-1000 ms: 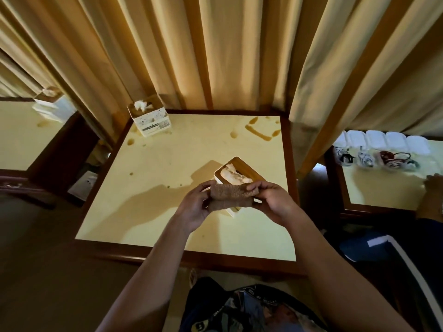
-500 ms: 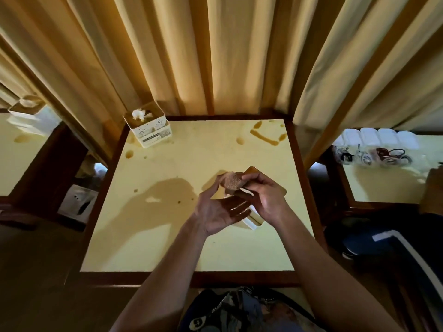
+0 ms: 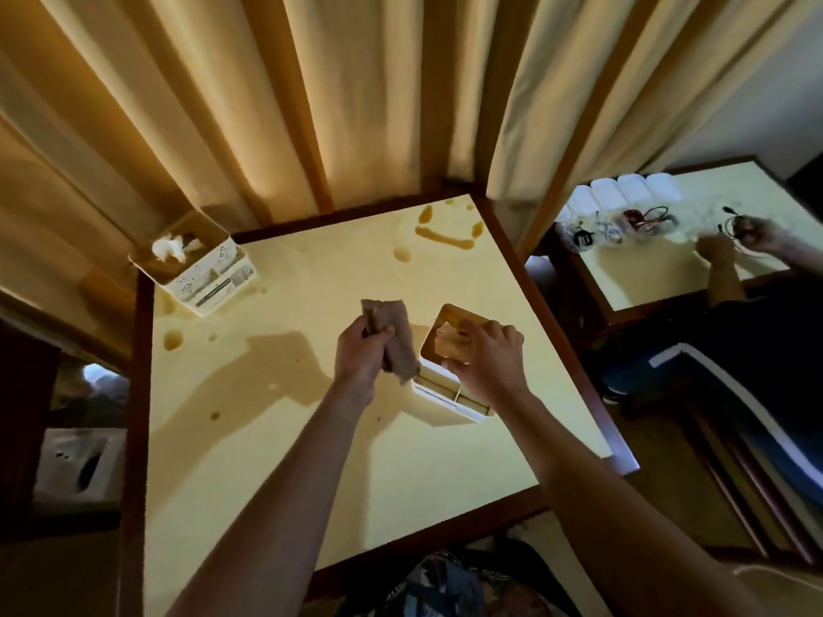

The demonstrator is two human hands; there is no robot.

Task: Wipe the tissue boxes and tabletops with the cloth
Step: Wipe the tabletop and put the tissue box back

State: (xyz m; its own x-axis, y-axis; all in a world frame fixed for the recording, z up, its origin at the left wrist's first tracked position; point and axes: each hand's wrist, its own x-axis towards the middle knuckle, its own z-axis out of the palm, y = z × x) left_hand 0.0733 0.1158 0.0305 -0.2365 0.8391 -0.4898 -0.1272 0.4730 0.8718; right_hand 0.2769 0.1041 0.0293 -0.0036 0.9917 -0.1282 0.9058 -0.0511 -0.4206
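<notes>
Whereas 1 s ago both hands pinched the cloth together, I now see them split: left hand grips the folded cloth alone, right hand curls over the near tissue box, steadying it. Cloth sits just beside the box, btwn hands. Reads as box wipe abt to start; surface stains untouched, 2nd box far-left of hands.

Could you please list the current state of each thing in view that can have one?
left hand: grips the folded cloth.
cloth: folded, held above the tabletop.
right hand: holds the near tissue box at its top.
near tissue box: upright, tissue showing in its opening.
far tissue box: upright at the corner, white tissue sticking out.
tabletop: stained with brown spills.
</notes>
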